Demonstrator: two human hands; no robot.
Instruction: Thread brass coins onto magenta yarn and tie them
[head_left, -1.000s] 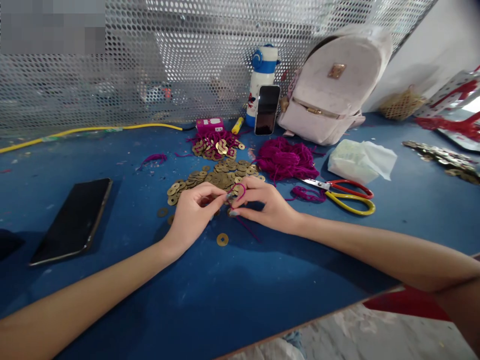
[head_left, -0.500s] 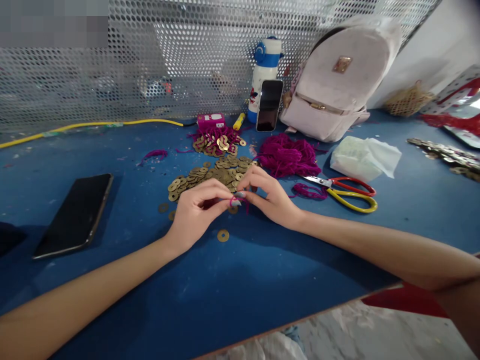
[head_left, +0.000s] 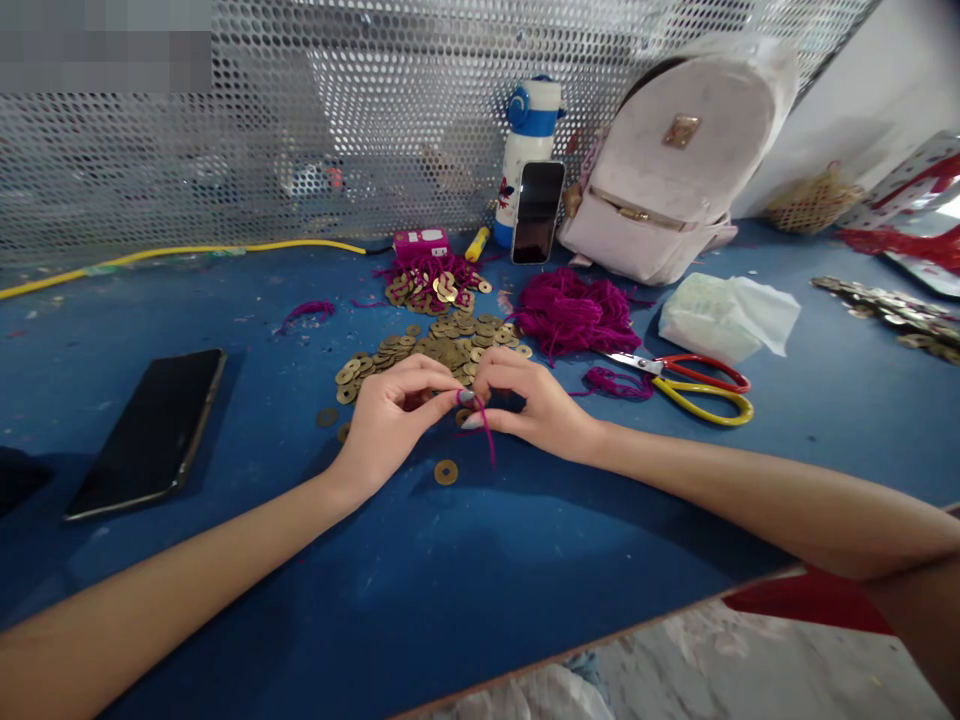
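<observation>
At the left of the frame, a dark phone (head_left: 150, 432) is laid on the blue tabletop (head_left: 255, 600), well apart from the work. Left of centre, the left hand (head_left: 394, 415) is seen with thumb and forefinger pinched on a purple strand (head_left: 490, 438), whose loose end is hung at the centre of the frame. Behind the hands, a flat pile of holed coins (head_left: 442, 350) is spread; above it, a cluster of coins tangled with purple thread (head_left: 442, 287) is heaped, and this portion is judged to be finished. Below the pile, a single coin (head_left: 445, 472) is left by itself. Right of centre, the right hand (head_left: 536, 408) is curled beside the strand; whether the strand is gripped by it cannot be told. Farther right, a purple yarn bundle (head_left: 577, 312) and scissors (head_left: 664, 369) are placed. The looping of the strand is judged to be unfinished, and whether a coin is carried on it cannot be made out. Since most of the pile is unthreaded, much appears to be left.
</observation>
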